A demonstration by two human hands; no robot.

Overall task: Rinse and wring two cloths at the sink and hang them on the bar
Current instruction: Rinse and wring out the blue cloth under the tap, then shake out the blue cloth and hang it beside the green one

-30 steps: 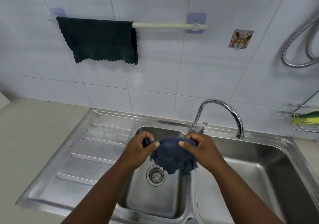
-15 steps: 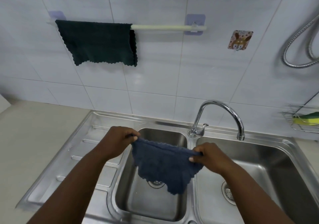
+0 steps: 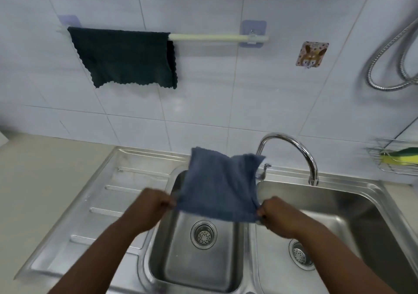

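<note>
Spanning the lower half of the view, 1 steel sink [image 3: 140, 171] is seen with 2 basins, each with 1 drain, and 1 ribbed draining board on its left. 1 tiled wall [image 3: 203, 103] is seen behind it. 2 cloths are counted. 1 dark green cloth [image 3: 123, 57] is draped over the left part of 1 white bar [image 3: 217, 37], whose right part is bare. 1 blue cloth [image 3: 220, 186] is held spread over the left basin, its far edge flipped up toward the wall so that the base of 1 curved tap [image 3: 291, 146] is partly hidden. 2 hands are seen: the left hand [image 3: 150, 211] is closed in a pinch on the near left corner of the blue cloth, and the right hand [image 3: 279, 215] is closed in a pinch on the near right corner. On the right, 1 metal hose [image 3: 384, 60] is looped against the wall, 1 wire rack [image 3: 384, 169] is loaded with 1 yellow and green sponge [image 3: 400, 156], and 1 small sticker hook [image 3: 312, 53] is stuck near the bar's right end.
</note>
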